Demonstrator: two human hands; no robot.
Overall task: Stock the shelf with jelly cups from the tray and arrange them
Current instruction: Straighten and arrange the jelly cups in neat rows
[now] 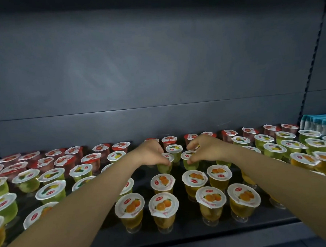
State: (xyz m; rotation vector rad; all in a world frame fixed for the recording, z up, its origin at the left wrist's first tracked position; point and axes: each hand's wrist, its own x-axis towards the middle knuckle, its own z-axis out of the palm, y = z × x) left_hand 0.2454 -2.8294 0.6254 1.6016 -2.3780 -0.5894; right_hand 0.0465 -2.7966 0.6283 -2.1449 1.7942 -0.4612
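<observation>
Shelf: a dark grey metal shelf [202, 232] with a matte back panel is seen nearly covered by cups; no tray is in view.
Cup rows: clear plastic jelly cups with white foil lids are grouped by colour, red ones [101, 150] at the back, green ones [51, 191] in the middle, orange ones [163, 208] at the front, apparently so that each flavour is kept in its own band.
Neighbouring stock: pale blue packets [320, 123] are stacked at the far right, apart from the task.
Left hand [152, 153]: a green cup [165, 163] in the middle band is pinched at its lid rim by curled fingers.
Right hand [207, 149]: a second green cup [190, 160], just beside the first, is pinched the same way; top grips are probably chosen because neighbours crowd the sides.
Held cups: both are upright, seemingly being set into a gap.
</observation>
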